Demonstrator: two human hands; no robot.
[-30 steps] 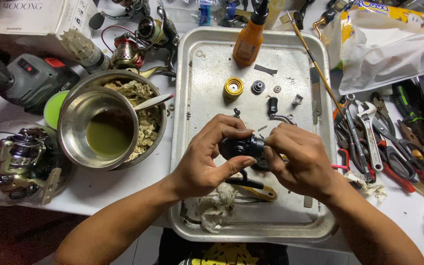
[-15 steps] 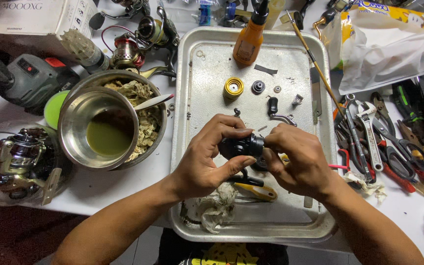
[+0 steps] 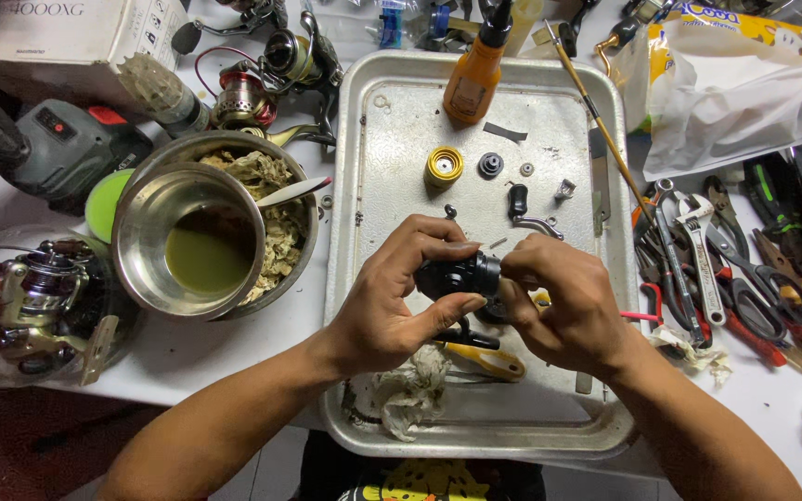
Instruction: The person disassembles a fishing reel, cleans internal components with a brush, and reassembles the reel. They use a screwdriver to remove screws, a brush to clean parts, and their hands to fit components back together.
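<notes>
Over a metal tray (image 3: 392, 130), my left hand (image 3: 392, 297) and my right hand (image 3: 563, 301) both grip a black fishing-reel body (image 3: 457, 276) between thumbs and fingers. On the tray behind the hands lie a yellow spool (image 3: 444, 167), a dark round knob (image 3: 490, 164), a small washer (image 3: 526, 170), a black handle part (image 3: 518, 201) and a small metal piece (image 3: 564, 189). A yellow-handled tool (image 3: 485, 360) lies under the hands, and a dirty rag (image 3: 410, 394) rests near the tray's front.
An orange oil bottle (image 3: 473, 70) stands at the tray's back. Left: a steel bowl of greenish liquid (image 3: 192, 243), rags, reels (image 3: 34, 297), a grey power tool (image 3: 67, 148). Right: pliers, wrenches and scissors (image 3: 726, 269), a plastic bag (image 3: 744, 93).
</notes>
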